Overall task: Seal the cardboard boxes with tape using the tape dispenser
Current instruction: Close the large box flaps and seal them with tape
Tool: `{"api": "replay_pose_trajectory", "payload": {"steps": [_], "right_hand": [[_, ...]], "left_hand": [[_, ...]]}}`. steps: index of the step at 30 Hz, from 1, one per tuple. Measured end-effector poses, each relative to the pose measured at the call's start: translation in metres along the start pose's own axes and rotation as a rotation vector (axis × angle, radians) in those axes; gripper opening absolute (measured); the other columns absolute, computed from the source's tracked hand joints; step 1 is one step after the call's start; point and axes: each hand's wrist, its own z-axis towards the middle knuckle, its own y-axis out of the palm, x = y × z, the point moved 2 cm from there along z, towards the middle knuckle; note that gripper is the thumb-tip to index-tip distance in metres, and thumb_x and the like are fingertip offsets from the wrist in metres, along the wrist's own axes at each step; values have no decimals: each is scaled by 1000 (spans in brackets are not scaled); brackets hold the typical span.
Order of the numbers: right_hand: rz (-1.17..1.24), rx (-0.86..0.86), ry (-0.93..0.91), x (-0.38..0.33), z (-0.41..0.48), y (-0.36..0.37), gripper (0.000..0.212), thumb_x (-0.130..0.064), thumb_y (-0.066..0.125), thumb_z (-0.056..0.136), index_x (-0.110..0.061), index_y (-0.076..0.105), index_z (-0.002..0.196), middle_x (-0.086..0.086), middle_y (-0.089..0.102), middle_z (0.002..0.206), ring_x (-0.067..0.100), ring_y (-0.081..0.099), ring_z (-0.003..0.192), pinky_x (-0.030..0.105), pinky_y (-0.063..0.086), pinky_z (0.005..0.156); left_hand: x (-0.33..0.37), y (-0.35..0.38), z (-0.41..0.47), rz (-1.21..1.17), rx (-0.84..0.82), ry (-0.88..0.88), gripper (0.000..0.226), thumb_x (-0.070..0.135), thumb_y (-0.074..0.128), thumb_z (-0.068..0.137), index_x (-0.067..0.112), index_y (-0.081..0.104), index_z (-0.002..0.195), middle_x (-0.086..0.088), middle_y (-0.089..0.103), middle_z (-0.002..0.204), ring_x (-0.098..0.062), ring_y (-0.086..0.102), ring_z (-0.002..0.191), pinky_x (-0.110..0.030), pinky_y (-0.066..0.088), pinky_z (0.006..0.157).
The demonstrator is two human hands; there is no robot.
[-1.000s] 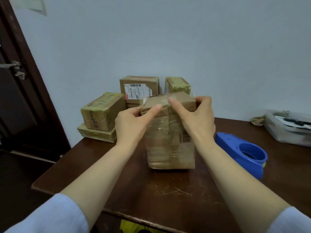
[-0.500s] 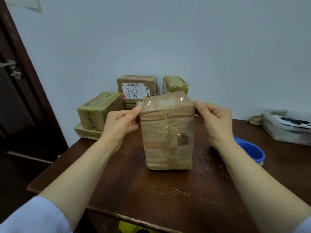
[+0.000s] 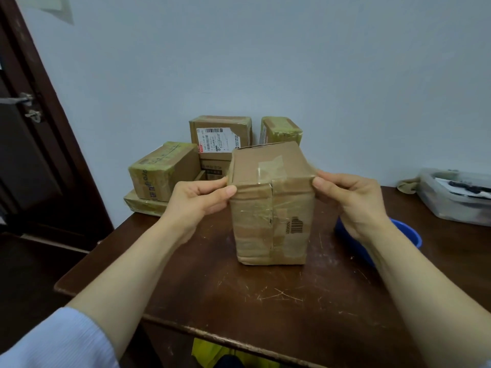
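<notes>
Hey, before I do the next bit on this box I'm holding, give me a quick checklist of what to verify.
1. Box stands upright on table: ok.
2. Left hand and right hand pinch its top corners: ok.
3. Top's far edge closed: not ok, a dark gap shows.
4. Tape dispenser close by the right hand: ok.
5. Tape left on it: cannot tell.

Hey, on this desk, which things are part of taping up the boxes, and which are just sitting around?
For the job:
box, pinched at its top edges by the left hand and right hand
blue tape dispenser, half hidden behind the right wrist
stacked boxes by the wall

Lying about:
clear plastic tub, far right
rag beside it
</notes>
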Motion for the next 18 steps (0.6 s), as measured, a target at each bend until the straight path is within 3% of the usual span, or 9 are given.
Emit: {"api": "replay_pose_trajectory", "payload": {"steps": [3,5,8,11,18], "right_hand": [[74,61,-11,4,-11,6,10,-18,77,67,-15,75,76,3,75,81,14,69,80,27,56,78],[-9,80,-64,3,-19,19,14,-13,77,73,-16,70,84,3,74,87,14,70,84,27,57,79],[-25,108,-133,7,-32,33,28,-12,80,68,-18,67,91,-1,72,94,11,69,92,20,55,79],[-9,157,-154,12,-36,36,28,-7,79,71,-22,66,90,-3,71,94,13,69,96,25,55,83],[-139,57,-204,10,-35,39,25,-8,76,76,-27,67,88,0,71,100,18,67,100,30,53,91]], "left_hand": [[0,6,-6,3,85,51,43,26,77,64,5,74,101,-6,75,96,-10,70,91,-24,57,78],[0,10,-10,48,197,96,28,32,81,64,17,77,88,3,76,84,-2,69,82,-21,51,73],[-2,14,-16,52,288,124,34,36,82,65,22,76,96,10,75,92,4,66,90,-24,51,87],[-3,14,-24,6,365,140,46,29,84,64,21,69,107,12,69,99,10,64,88,-28,53,91],[-7,4,-32,44,353,189,35,36,81,63,24,70,94,-1,72,101,-13,66,103,-44,54,92]]}}
